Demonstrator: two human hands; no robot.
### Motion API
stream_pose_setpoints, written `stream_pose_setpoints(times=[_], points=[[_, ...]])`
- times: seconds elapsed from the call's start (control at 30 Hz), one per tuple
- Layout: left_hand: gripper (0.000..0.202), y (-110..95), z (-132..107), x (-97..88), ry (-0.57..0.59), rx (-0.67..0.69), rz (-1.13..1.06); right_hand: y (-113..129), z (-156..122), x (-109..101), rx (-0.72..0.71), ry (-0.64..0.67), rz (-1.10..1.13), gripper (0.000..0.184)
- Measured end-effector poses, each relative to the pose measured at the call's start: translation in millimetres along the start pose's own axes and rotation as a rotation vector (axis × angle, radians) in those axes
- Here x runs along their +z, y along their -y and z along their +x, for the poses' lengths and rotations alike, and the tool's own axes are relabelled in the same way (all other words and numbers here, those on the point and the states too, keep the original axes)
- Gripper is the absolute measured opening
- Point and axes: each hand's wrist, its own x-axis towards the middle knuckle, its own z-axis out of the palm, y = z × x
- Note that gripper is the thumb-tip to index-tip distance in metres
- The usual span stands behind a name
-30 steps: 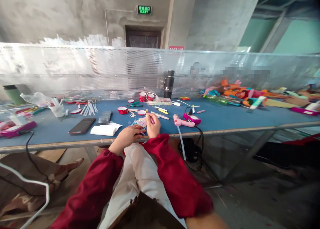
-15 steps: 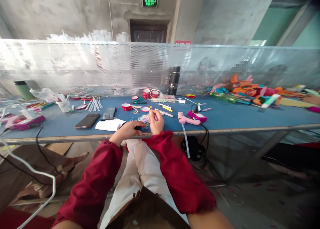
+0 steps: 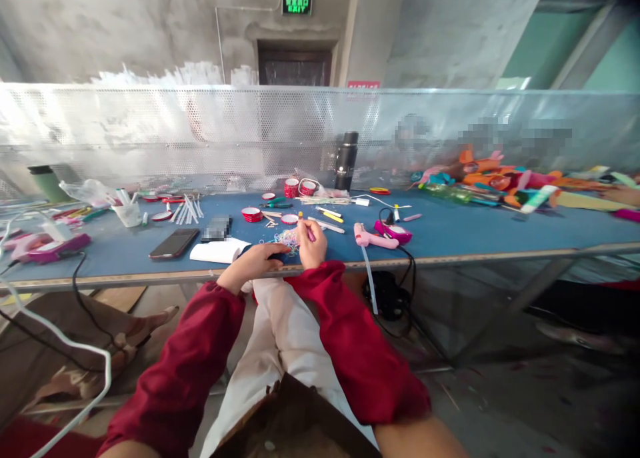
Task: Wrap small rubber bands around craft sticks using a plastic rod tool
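Both my arms, in dark red sleeves, reach to the near edge of a blue table point(image 3: 450, 235). My left hand point(image 3: 257, 259) lies palm down with its fingers curled on something small and dark beside a heap of thin coloured loops point(image 3: 286, 237). My right hand point(image 3: 313, 243) is closed in a pinch on a small pink stick, raised just above the heap. A white paper pad point(image 3: 219, 251) lies left of my left hand.
A black phone point(image 3: 173, 243), red tape rolls point(image 3: 251, 213), glue sticks point(image 3: 189, 209), a black flask point(image 3: 347, 151) and a pink glue gun point(image 3: 370, 239) with its cable lie on the table. Colourful craft pieces point(image 3: 490, 178) fill the right side. A perforated metal screen point(image 3: 200, 131) backs the table. Another person's legs point(image 3: 90, 325) are at left.
The camera has shifted a little, so the table sits slightly differently in view. My hands stay at the heap of loops, with the left hand's fingers moved slightly.
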Motion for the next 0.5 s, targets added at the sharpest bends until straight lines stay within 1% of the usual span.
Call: stream_pose_setpoints(times=[0.1,0.17,0.23,0.3,0.37,0.4,0.5], points=[[0.056,2,0,-2.4,-0.022,-0.056,0.021,2,1,-1,-0.001,0.013,0.011,0.048],[0.055,3,4,-3.3,-0.004,-0.062,0.037,3,2,-1,0.001,0.013,0.016,0.049],[0.048,3,14,-3.0,0.042,-0.03,0.055,4,5,-1,0.007,0.006,0.023,0.049],[0.035,2,30,-2.0,0.065,0.011,0.063,5,9,0,0.009,-0.005,0.028,0.049],[0.029,-1,50,-2.0,0.039,0.017,0.077,7,14,0,0.003,-0.016,0.033,0.048],[0.028,-2,60,-3.0,0.005,0.016,0.088,9,18,0,-0.003,-0.021,0.035,0.048],[0.035,-5,80,-11.0,-0.088,0.024,0.101,15,26,0,-0.021,-0.036,0.036,0.048]])
